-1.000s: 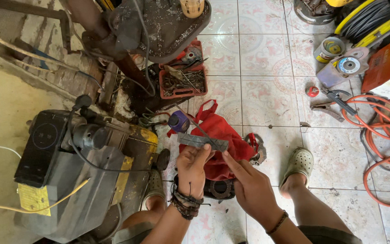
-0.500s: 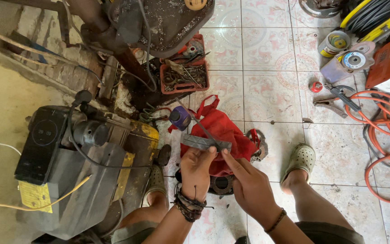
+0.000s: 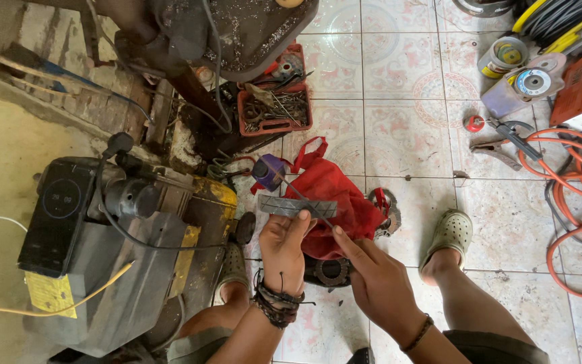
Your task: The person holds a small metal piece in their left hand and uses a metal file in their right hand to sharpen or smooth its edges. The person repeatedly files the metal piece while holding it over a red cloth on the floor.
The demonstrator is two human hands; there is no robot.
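Observation:
My left hand [image 3: 283, 248] holds a flat grey metal strip [image 3: 298, 206] crosswise at its fingertips. My right hand [image 3: 372, 275] pinches a thin metal rod [image 3: 298, 192] that slants up and left across the strip. Both hands hover above a red cloth bag [image 3: 335, 202] on the tiled floor. A small purple object [image 3: 267, 172] lies at the bag's upper left. Dark bracelets ring my left wrist, and a thin band circles the right one.
A grey and yellow machine [image 3: 112, 249] stands at the left. A red tray of metal tools [image 3: 274, 108] sits behind the bag. An orange hose [image 3: 574, 202] coils at the right near pliers [image 3: 506, 138] and grinding discs [image 3: 532, 82]. My foot in a pale clog [image 3: 447, 236] rests to the right.
The view has shifted slightly. My hands stay over the red bag with the strip and rod, the right fingers moving a little along the rod.

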